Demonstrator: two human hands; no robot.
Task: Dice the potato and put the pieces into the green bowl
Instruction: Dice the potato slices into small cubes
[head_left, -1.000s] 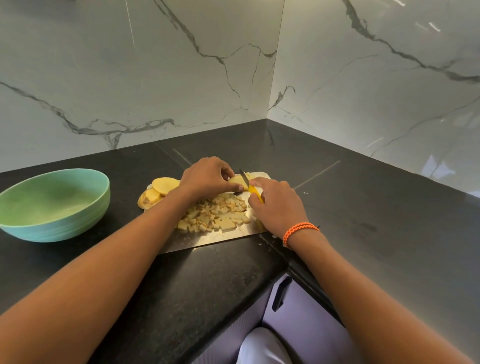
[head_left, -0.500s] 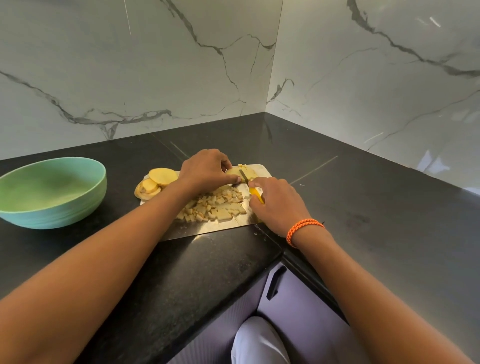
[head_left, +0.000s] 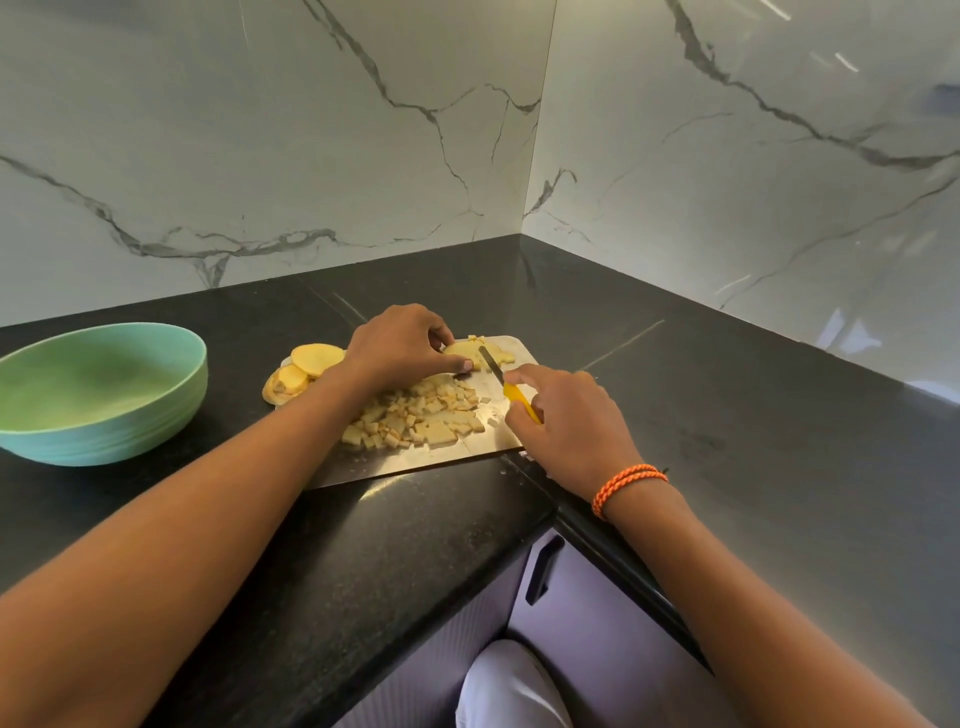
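On the black speckled counter sits our smooth, round green bowl, not yet holding any potato, well apart from the shiny metal board. There our left hand pins a flat potato slice, fingers curled on it, while our right hand grips the yellow-handled knife. We should keep fingertips tucked back (the slice looks slippery) and cut evenly. Pale cubes pile nearby; round slices wait.

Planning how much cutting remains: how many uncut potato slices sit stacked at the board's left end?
3 visible: top slice, one below it, the bottom one on the board. More may be hidden beneath or behind the left hand.
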